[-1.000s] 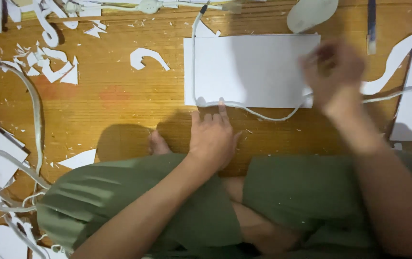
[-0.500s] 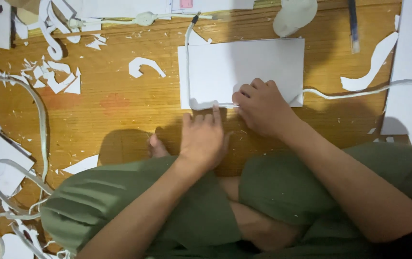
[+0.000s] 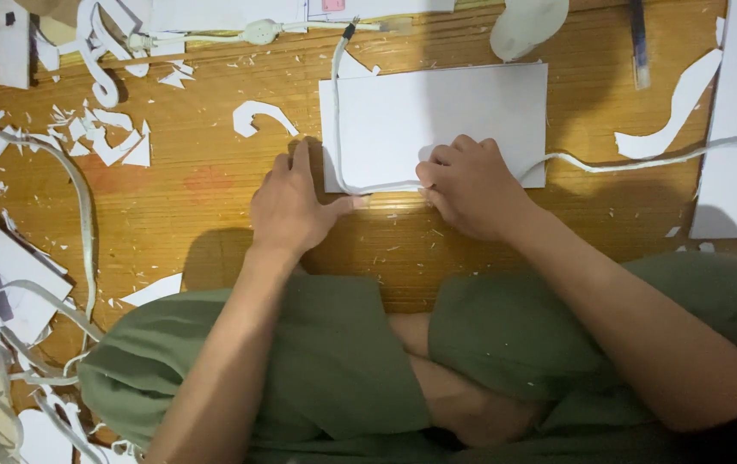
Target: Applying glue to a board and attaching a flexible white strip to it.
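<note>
White foam sheet [image 3: 446,120] lies flat on the wooden floor [image 3: 179,215], just beyond both hands; looks light, stiff, easily dented (judgement). Best held by its edges. Right hand [image 3: 472,185] has curled fingers pressing its near edge. Left hand [image 3: 291,206] lies flat, fingers together, thumb touching the sheet's corner. White cord [image 3: 643,161] trails past the right hand.

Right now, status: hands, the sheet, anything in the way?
Left hand flat at white sheet's lower-left corner. Right hand pressing its bottom edge. White cable lies over the sheet's left side. Paper scraps scattered left.
</note>
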